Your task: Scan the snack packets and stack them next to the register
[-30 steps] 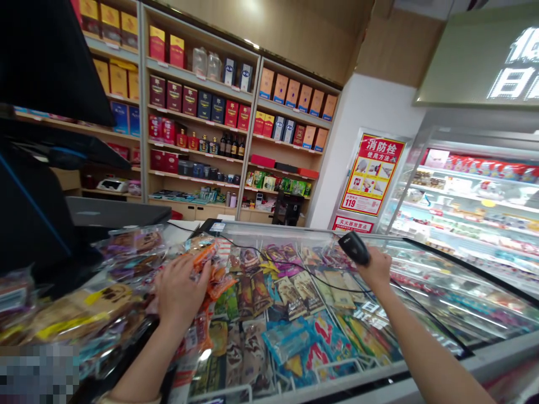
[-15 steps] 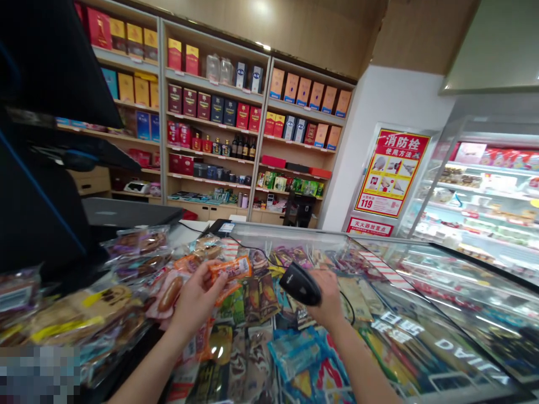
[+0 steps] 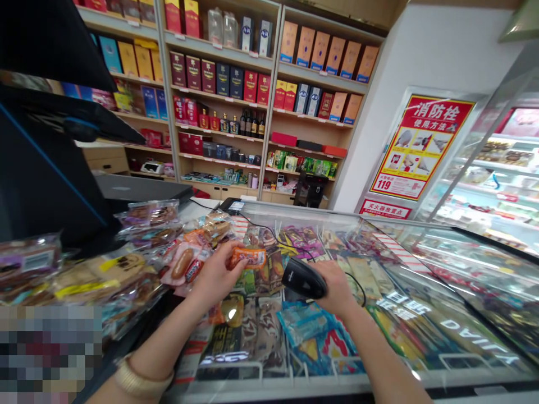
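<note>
My left hand (image 3: 215, 276) pinches a small orange snack packet (image 3: 248, 257) and holds it up over the glass lid of the freezer chest (image 3: 425, 292). Just to its right, my right hand (image 3: 337, 287) grips a black corded barcode scanner (image 3: 303, 279), its head turned toward the packet. The two are a short gap apart. A heap of wrapped sausages and snack packets (image 3: 168, 247) lies on the lid by my left hand.
A black till screen and stand (image 3: 37, 146) fill the left side, with more packaged food (image 3: 84, 280) piled in front. Shelves of boxed goods and bottles (image 3: 236, 95) line the back wall. A red notice (image 3: 421, 146) and an open chiller (image 3: 497, 168) are at the right.
My left hand lifted the orange packet out of the heap. My right hand brought the scanner down and left from the far side of the lid to beside the packet.
</note>
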Available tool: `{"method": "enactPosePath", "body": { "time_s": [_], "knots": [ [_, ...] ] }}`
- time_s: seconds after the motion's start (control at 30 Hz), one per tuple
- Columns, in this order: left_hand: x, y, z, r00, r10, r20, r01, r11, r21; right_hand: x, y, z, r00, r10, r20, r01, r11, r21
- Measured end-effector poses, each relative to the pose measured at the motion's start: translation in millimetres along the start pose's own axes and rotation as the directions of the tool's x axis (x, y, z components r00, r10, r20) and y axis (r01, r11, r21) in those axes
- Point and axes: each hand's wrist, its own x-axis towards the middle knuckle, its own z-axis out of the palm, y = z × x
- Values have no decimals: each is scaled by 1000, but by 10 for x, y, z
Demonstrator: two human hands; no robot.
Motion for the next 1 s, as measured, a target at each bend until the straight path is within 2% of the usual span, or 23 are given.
{"method": "enactPosePath", "body": {
  "time_s": [0.17,0.37,0.63,0.87,1.0],
  "knots": [
    [-5,20,4,1000,17,20,-18,999,33,51,-87,23,999,-8,43,8,1000,-2],
    [-11,4,-2,998,56,31,-58,995,78,57,-79,48,998,17,61,-17,1000,-13],
    [-11,34,16,999,11,46,-16,995,99,37,-48,68,996,22,81,-21,1000,-14],
    [-21,110,42,995,-26,100,28,1000,-15,5,-33,82,997,25,78,-21,999,-47],
    [-21,97,52,997,-11,76,11,1000,-1,11,-39,64,997,16,69,-13,999,-47]
  ]
}}
